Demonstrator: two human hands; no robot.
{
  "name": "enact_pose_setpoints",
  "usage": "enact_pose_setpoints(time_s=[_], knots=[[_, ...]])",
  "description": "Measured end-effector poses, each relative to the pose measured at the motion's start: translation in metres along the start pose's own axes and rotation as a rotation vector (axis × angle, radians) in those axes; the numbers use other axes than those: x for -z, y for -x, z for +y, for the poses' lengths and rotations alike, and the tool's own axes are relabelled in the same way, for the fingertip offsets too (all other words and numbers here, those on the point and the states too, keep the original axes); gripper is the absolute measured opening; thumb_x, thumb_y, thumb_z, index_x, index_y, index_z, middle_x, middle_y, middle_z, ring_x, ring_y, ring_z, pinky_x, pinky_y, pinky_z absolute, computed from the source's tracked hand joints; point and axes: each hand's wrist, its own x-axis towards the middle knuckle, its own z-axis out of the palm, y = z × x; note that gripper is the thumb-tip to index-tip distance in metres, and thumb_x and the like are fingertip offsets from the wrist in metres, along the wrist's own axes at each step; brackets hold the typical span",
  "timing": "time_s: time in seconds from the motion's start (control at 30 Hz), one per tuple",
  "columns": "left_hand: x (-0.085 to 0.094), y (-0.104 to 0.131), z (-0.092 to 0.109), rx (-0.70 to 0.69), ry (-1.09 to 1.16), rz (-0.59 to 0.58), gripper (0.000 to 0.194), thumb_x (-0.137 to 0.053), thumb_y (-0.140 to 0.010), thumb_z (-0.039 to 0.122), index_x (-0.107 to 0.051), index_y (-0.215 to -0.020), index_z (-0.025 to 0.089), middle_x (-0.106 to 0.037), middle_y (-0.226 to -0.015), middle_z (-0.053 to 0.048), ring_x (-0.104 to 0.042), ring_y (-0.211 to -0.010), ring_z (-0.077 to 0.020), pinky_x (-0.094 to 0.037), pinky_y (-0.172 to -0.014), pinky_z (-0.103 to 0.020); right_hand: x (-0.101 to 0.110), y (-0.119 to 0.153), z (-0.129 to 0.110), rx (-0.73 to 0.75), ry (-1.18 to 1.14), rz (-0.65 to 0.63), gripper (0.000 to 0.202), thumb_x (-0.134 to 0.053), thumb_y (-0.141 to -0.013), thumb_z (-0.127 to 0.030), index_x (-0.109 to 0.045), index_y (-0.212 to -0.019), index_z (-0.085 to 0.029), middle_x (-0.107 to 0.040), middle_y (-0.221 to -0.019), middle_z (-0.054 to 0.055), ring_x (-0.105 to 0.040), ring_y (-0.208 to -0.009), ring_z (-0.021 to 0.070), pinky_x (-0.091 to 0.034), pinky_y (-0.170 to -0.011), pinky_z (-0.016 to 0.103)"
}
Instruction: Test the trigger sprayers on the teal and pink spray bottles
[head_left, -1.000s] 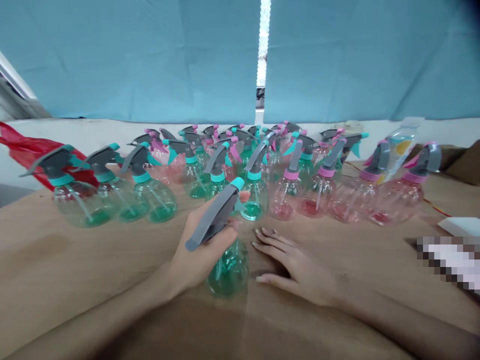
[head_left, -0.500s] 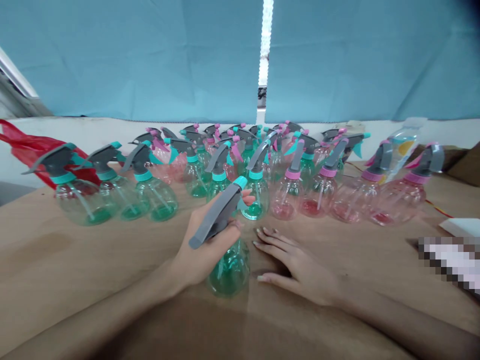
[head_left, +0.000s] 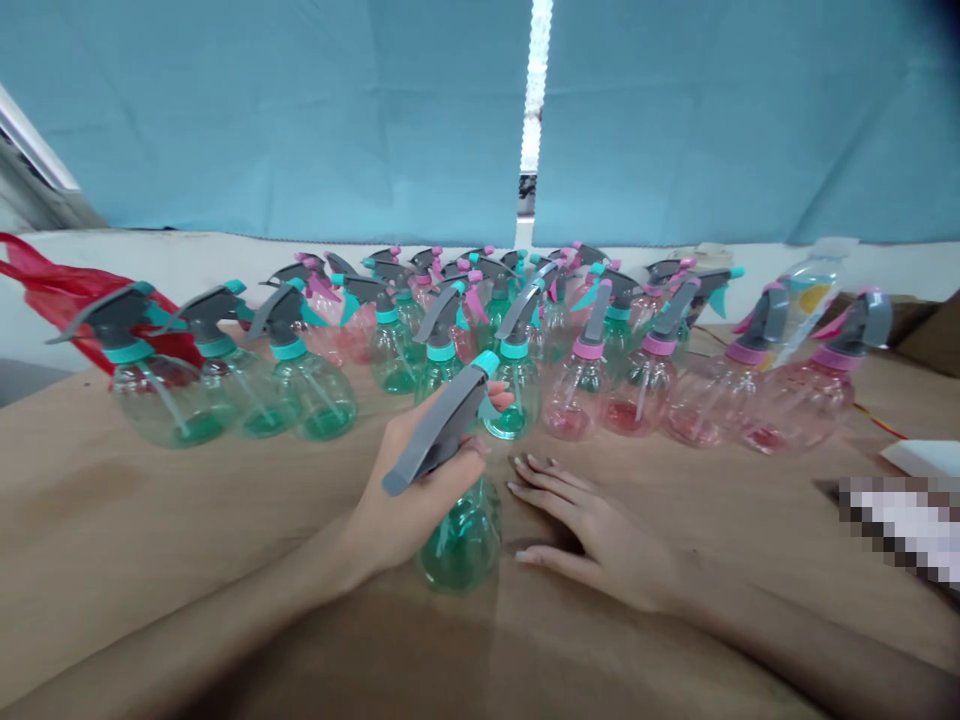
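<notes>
My left hand [head_left: 416,480] is wrapped round the neck of a green spray bottle [head_left: 459,545], under its grey sprayer head with a turquoise nozzle. The bottle stands upright on the wooden table [head_left: 247,540], its nozzle pointing away from me. Part of the neck and trigger is hidden by my fingers. To the right of that bottle, my right hand [head_left: 592,530] lies palm down on the table, fingers stretched out and holding nothing. Just beyond my hands stand a green spray bottle with a turquoise collar [head_left: 517,390] and a pink spray bottle [head_left: 570,400].
Several green and pink spray bottles stand in rows across the back, including a green one [head_left: 315,400] at left and a pink one [head_left: 799,400] at right. A red plastic bag [head_left: 82,290] lies far left. A clear plastic bottle [head_left: 814,285] stands back right, near a pixelated object [head_left: 900,525].
The view has shifted very slightly. My left hand keeps its hold on the green spray bottle, and my right hand stays flat on the table.
</notes>
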Motion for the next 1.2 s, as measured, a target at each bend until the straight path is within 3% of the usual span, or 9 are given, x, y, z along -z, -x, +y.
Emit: enact_pose_setpoints(time_s=[0.3,0.5,0.67,0.83,0.9,1.0,1.2], knots=[[0.002,0.002,-0.002,0.021,-0.069,-0.035,0.031,-0.05,-0.078,0.021,-0.063,-0.106,0.025,-0.056,-0.059,0.004,-0.051,-0.052,-0.0145,-0.049,-0.069,-0.034,-0.002,0.0,0.001,0.023,-0.002,0.041,0.063,-0.048,-0.088,-0.055,-0.039,-0.141,-0.022,-0.033,-0.149,0.006,-0.027,-0.138,0.0251,-0.027,-0.111,0.048],[0.004,0.002,0.0,-0.045,-0.035,-0.051,0.012,-0.051,-0.075,0.02,-0.06,-0.082,0.021,-0.063,-0.083,-0.001,-0.058,-0.076,-0.0186,-0.047,-0.072,-0.031,-0.003,0.0,0.0,0.03,0.001,0.06,0.061,-0.048,-0.088,-0.056,-0.043,-0.138,-0.022,-0.036,-0.147,0.008,-0.029,-0.137,0.0259,-0.027,-0.111,0.049],[0.007,0.009,-0.001,-0.046,-0.058,-0.033,0.009,-0.051,-0.076,0.019,-0.058,-0.081,0.021,-0.061,-0.081,0.0,-0.055,-0.074,-0.0171,-0.044,-0.067,-0.03,-0.001,0.002,-0.008,0.006,0.011,0.043,0.059,-0.048,-0.087,-0.057,-0.048,-0.135,-0.022,-0.042,-0.144,0.008,-0.032,-0.135,0.0262,-0.029,-0.11,0.049],[0.016,0.014,0.0,-0.039,-0.124,0.023,0.028,-0.051,-0.078,0.018,-0.061,-0.103,0.026,-0.064,-0.089,0.001,-0.06,-0.082,-0.0186,-0.047,-0.071,-0.03,0.007,-0.003,-0.031,-0.021,-0.083,0.078,0.056,-0.053,-0.085,-0.056,-0.048,-0.133,-0.027,-0.051,-0.137,0.006,-0.047,-0.125,0.0276,-0.039,-0.103,0.048],[0.022,0.016,-0.001,-0.002,-0.16,0.069,0.034,-0.052,-0.08,0.02,-0.059,-0.112,0.029,-0.064,-0.082,0.002,-0.061,-0.08,-0.019,-0.047,-0.069,-0.03,0.011,-0.012,-0.044,-0.021,-0.109,0.105,0.058,-0.055,-0.083,-0.057,-0.047,-0.132,-0.027,-0.054,-0.134,0.006,-0.051,-0.12,0.0282,-0.043,-0.099,0.047],[0.035,0.017,-0.008,0.028,-0.185,0.106,0.036,-0.05,-0.084,0.023,-0.055,-0.119,0.028,-0.062,-0.073,0.003,-0.06,-0.072,-0.0184,-0.048,-0.072,-0.033,0.013,-0.033,-0.068,-0.011,-0.116,0.159,0.061,-0.056,-0.082,-0.059,-0.046,-0.132,-0.026,-0.056,-0.131,0.008,-0.054,-0.117,0.0292,-0.045,-0.095,0.048],[0.062,0.017,-0.023,0.026,-0.205,0.191,0.035,-0.058,-0.083,0.032,-0.056,-0.117,0.025,-0.069,-0.094,-0.002,-0.063,-0.087,-0.02,-0.049,-0.083,-0.034,-0.005,-0.089,-0.108,-0.01,-0.051,0.242,0.083,-0.058,-0.071,-0.071,-0.046,-0.13,-0.015,-0.062,-0.117,0.015,-0.059,-0.105,0.0337,-0.051,-0.082,0.047]])
